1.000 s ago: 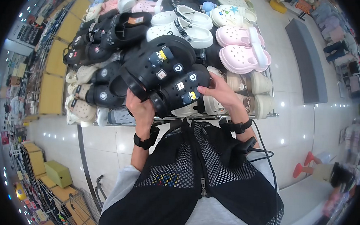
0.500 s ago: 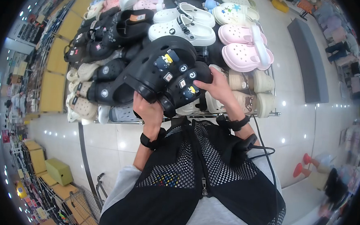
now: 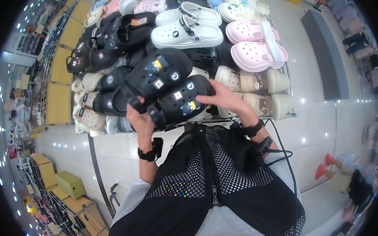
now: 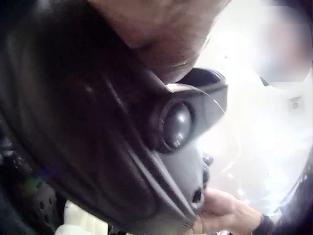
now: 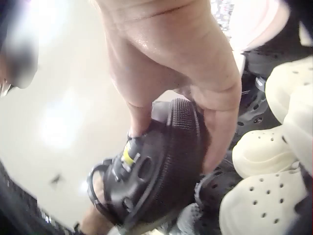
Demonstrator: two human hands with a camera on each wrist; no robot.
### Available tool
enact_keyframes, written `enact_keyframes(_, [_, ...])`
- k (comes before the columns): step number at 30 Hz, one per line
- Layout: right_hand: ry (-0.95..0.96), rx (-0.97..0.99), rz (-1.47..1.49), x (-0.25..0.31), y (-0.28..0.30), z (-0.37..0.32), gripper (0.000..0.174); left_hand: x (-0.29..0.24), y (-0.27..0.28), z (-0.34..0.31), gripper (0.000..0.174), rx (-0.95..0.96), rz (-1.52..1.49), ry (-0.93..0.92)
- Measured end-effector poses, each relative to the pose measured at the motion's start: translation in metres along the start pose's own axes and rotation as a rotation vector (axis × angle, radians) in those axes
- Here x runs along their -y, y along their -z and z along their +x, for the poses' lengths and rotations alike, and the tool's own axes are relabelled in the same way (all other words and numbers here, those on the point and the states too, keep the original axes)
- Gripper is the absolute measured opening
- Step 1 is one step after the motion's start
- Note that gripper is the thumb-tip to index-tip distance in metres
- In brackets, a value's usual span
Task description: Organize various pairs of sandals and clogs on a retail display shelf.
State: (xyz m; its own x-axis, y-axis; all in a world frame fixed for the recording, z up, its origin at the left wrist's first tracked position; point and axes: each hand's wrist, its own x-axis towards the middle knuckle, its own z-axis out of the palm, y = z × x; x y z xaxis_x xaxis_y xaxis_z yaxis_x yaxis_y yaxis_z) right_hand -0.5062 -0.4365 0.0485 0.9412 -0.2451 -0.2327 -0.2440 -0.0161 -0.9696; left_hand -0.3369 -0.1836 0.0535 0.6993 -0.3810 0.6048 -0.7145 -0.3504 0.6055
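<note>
Two black clogs, a farther clog (image 3: 152, 79) and a nearer clog (image 3: 185, 101), are held tilted over a display of shoes. Both carry character, square and swirl charms on their perforated tops. My left hand (image 3: 140, 122) grips the pair at the heel straps, its fingers partly hidden behind them. At the toe of the nearer clog, my right hand (image 3: 225, 97) pinches with the thumb on top and fingers beneath. The left wrist view shows a clog's smooth side and strap rivet (image 4: 177, 125) close up. In the right wrist view, the ridged sole edge (image 5: 183, 132) lies between thumb and fingers.
White clogs (image 3: 187, 36) and pink clogs (image 3: 254, 53) sit behind the held pair. Beige clogs (image 3: 229, 78) line the right side, beside the rack's metal rail (image 3: 289, 117). A grey bench (image 3: 324, 56) stands to the right. A cable (image 3: 295, 179) hangs by my right arm.
The clogs first swung right and overlapped more, then came back left and lower, with their tops spread apart side by side. Both hands kept their hold; the left hand shifted left with them.
</note>
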Motion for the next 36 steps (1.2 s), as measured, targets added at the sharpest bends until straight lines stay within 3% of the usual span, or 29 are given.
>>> enact_keyframes(2, [0.121, 0.161, 0.106, -0.016, -0.01, -0.01, 0.064, 0.031, 0.018, -0.009, 0.03, 0.027, 0.018, 0.028])
enact_keyframes(3, [-0.058, 0.283, -0.12, -0.018, -0.002, -0.014, 0.062, 0.043, 0.028, -0.013, 0.029, 0.02, -0.055, 0.151])
enact_keyframes(4, [-0.062, 0.282, -0.114, -0.021, 0.004, -0.021, 0.062, 0.047, 0.037, -0.014, 0.028, 0.012, -0.127, 0.278])
enact_keyframes(6, [-0.028, 0.324, -0.058, -0.027, 0.012, -0.033, 0.057, 0.044, 0.058, -0.008, 0.025, 0.096, 0.034, 0.242])
enact_keyframes(10, [0.001, 0.132, 0.027, -0.036, 0.033, -0.044, 0.054, 0.03, 0.065, 0.001, 0.026, 0.16, 0.229, 0.187])
enact_keyframes(12, [-0.015, 0.084, 0.021, -0.034, 0.036, -0.044, 0.049, 0.033, 0.054, 0.004, 0.028, 0.192, 0.148, 0.154])
enact_keyframes(18, [-0.008, -0.111, -0.008, -0.03, 0.029, -0.036, 0.059, 0.012, -0.009, 0.031, 0.034, 0.3, -0.114, 0.163])
enact_keyframes(20, [-0.021, -0.157, -0.029, -0.025, 0.029, -0.033, 0.066, 0.009, -0.031, 0.046, 0.034, 0.365, -0.106, 0.048])
enact_keyframes(22, [-0.043, -0.202, -0.075, -0.032, 0.028, -0.027, 0.068, 0.018, -0.053, 0.059, 0.034, 0.521, -0.119, 0.171])
enact_keyframes(24, [-0.066, -0.246, -0.121, -0.043, 0.026, -0.022, 0.071, 0.03, -0.079, 0.061, 0.037, 0.59, -0.125, 0.0])
enact_keyframes(26, [-0.105, -0.269, -0.147, -0.051, 0.025, -0.017, 0.07, 0.039, -0.09, 0.069, 0.036, 0.612, -0.151, -0.015])
enact_keyframes(29, [-0.095, -0.282, -0.126, -0.052, 0.021, -0.018, 0.069, 0.029, -0.08, 0.082, 0.035, 0.741, -0.261, 0.057])
enact_keyframes(32, [-0.106, -0.31, -0.123, -0.045, 0.02, -0.02, 0.066, 0.045, -0.087, 0.077, 0.036, 0.704, -0.354, 0.185])
enact_keyframes(36, [-0.126, -0.367, -0.07, -0.047, 0.018, -0.021, 0.064, 0.034, -0.08, 0.083, 0.038, 0.839, -0.333, 0.121])
